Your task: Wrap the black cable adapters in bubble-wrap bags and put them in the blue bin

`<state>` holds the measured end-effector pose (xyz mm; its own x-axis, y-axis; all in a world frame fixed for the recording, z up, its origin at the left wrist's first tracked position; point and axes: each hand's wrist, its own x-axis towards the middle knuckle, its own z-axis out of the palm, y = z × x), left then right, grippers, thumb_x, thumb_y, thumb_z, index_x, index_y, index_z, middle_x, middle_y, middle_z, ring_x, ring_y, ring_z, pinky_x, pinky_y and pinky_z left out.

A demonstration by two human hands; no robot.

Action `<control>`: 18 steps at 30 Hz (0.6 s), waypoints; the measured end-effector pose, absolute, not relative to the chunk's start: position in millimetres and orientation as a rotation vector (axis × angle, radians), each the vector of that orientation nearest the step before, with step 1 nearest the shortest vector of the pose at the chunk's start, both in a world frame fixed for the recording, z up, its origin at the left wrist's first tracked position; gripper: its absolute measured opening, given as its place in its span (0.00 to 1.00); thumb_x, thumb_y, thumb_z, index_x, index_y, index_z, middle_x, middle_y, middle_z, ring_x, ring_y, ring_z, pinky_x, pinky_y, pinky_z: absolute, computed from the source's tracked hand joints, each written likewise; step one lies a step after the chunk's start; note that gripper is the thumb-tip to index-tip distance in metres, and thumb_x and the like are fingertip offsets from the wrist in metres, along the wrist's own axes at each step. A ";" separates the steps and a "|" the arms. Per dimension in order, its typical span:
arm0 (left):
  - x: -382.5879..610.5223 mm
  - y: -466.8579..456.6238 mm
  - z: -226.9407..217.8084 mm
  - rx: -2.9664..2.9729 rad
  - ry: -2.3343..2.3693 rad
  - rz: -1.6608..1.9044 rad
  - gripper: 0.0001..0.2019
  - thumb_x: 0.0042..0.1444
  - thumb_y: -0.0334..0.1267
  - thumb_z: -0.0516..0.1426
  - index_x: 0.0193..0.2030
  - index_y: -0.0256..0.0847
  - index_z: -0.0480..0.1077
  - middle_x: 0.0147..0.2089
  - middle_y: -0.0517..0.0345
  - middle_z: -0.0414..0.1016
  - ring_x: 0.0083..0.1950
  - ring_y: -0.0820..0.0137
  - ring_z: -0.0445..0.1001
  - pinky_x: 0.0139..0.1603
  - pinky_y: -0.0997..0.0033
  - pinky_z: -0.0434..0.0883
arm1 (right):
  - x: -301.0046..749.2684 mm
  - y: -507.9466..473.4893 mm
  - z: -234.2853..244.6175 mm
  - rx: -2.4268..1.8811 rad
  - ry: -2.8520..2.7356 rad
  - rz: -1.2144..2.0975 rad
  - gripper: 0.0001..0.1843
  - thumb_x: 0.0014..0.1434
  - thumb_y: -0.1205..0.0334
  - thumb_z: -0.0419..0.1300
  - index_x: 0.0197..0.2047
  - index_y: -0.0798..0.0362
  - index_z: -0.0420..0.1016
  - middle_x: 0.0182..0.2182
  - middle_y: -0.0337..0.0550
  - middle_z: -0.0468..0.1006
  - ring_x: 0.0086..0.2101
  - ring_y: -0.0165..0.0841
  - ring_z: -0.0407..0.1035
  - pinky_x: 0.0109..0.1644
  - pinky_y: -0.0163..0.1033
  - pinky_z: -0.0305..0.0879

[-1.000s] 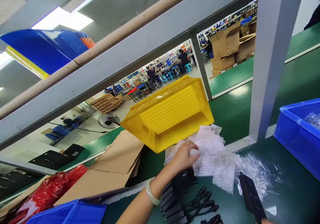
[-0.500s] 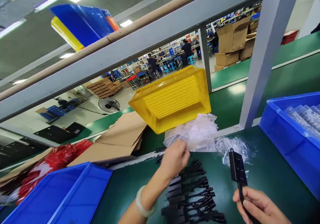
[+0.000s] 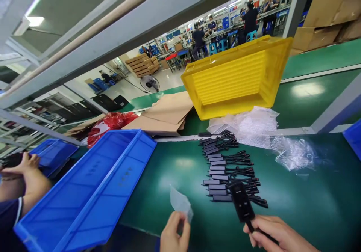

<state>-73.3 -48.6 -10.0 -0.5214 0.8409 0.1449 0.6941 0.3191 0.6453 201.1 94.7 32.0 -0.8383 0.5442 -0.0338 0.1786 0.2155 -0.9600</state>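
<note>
My left hand is at the bottom edge, pinching a small clear bubble-wrap bag that stands up from its fingers. My right hand is closed round the cable end of a black adapter, which points up and away over the green mat. Just beyond it lies a row of several black adapters with cables. A pile of bubble-wrap bags sits further back, under a tilted yellow bin.
A long empty blue tray lies on the left. Another person's hands work at a second blue tray far left. Cardboard sheets and a red bag lie behind. A blue bin corner shows at the right.
My left hand has drawn back from the bag pile toward me with one bubble-wrap bag. The right hand and its adapter came closer. The view swung left and down.
</note>
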 end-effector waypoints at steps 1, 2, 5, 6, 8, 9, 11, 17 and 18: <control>-62.7 -48.0 -19.9 1.273 2.279 0.999 0.10 0.55 0.45 0.56 0.27 0.45 0.69 0.26 0.59 0.70 0.26 0.67 0.71 0.27 0.72 0.68 | 196.4 90.8 33.8 -0.661 -2.238 1.632 0.17 0.68 0.54 0.49 0.33 0.46 0.75 0.32 0.43 0.78 0.31 0.36 0.72 0.36 0.35 0.65; -52.1 -46.2 -25.9 1.160 2.207 1.017 0.12 0.55 0.48 0.56 0.27 0.44 0.69 0.26 0.58 0.71 0.28 0.67 0.70 0.28 0.72 0.68 | 193.6 86.3 33.0 -0.648 -2.287 1.611 0.16 0.68 0.55 0.49 0.33 0.47 0.75 0.31 0.42 0.78 0.31 0.35 0.72 0.37 0.35 0.65; -28.0 -39.4 -27.4 0.951 2.013 1.082 0.15 0.55 0.50 0.56 0.26 0.41 0.68 0.27 0.56 0.69 0.30 0.67 0.69 0.29 0.73 0.67 | 194.9 72.3 18.8 -0.653 -2.372 1.587 0.12 0.66 0.58 0.52 0.36 0.46 0.76 0.30 0.41 0.77 0.31 0.35 0.72 0.37 0.35 0.66; -23.6 -38.0 -25.2 0.912 1.958 1.096 0.15 0.54 0.50 0.56 0.25 0.41 0.67 0.27 0.56 0.68 0.31 0.68 0.68 0.29 0.73 0.66 | 197.0 68.2 12.0 -0.659 -2.390 1.589 0.11 0.66 0.58 0.53 0.36 0.46 0.76 0.31 0.41 0.77 0.32 0.36 0.72 0.37 0.35 0.66; -19.2 -37.2 -20.8 0.860 1.879 1.108 0.13 0.54 0.47 0.56 0.25 0.40 0.66 0.29 0.56 0.66 0.32 0.68 0.67 0.29 0.74 0.67 | 201.0 61.7 -0.8 -0.681 -2.450 1.585 0.10 0.66 0.59 0.53 0.38 0.46 0.76 0.33 0.42 0.78 0.34 0.37 0.72 0.38 0.36 0.65; -18.2 -37.7 -19.3 0.850 1.861 1.110 0.12 0.54 0.45 0.56 0.25 0.40 0.65 0.30 0.56 0.66 0.32 0.68 0.67 0.28 0.74 0.68 | 202.3 59.3 -5.8 -0.692 -2.501 1.580 0.11 0.66 0.59 0.52 0.39 0.46 0.76 0.34 0.42 0.78 0.35 0.37 0.72 0.39 0.36 0.64; -16.4 -39.5 -18.2 0.870 1.870 1.119 0.09 0.55 0.41 0.54 0.25 0.41 0.63 0.33 0.55 0.66 0.33 0.69 0.66 0.26 0.75 0.67 | 203.2 55.7 -11.9 -0.723 -2.628 1.548 0.12 0.67 0.61 0.50 0.40 0.46 0.75 0.34 0.42 0.78 0.36 0.38 0.73 0.40 0.38 0.64; -3.9 -42.4 -20.4 1.244 2.053 1.130 0.07 0.57 0.30 0.48 0.29 0.43 0.62 0.37 0.52 0.65 0.36 0.69 0.68 0.30 0.74 0.70 | 198.8 49.5 -11.3 -0.780 -2.795 1.425 0.15 0.67 0.61 0.47 0.39 0.47 0.75 0.33 0.43 0.78 0.35 0.40 0.74 0.38 0.41 0.66; -1.5 -42.6 -19.9 1.342 2.074 1.119 0.07 0.57 0.29 0.48 0.30 0.42 0.62 0.38 0.52 0.65 0.37 0.68 0.69 0.34 0.72 0.71 | 197.6 48.7 -12.3 -0.791 -2.774 1.403 0.15 0.67 0.61 0.47 0.39 0.47 0.76 0.35 0.45 0.79 0.35 0.40 0.75 0.38 0.40 0.67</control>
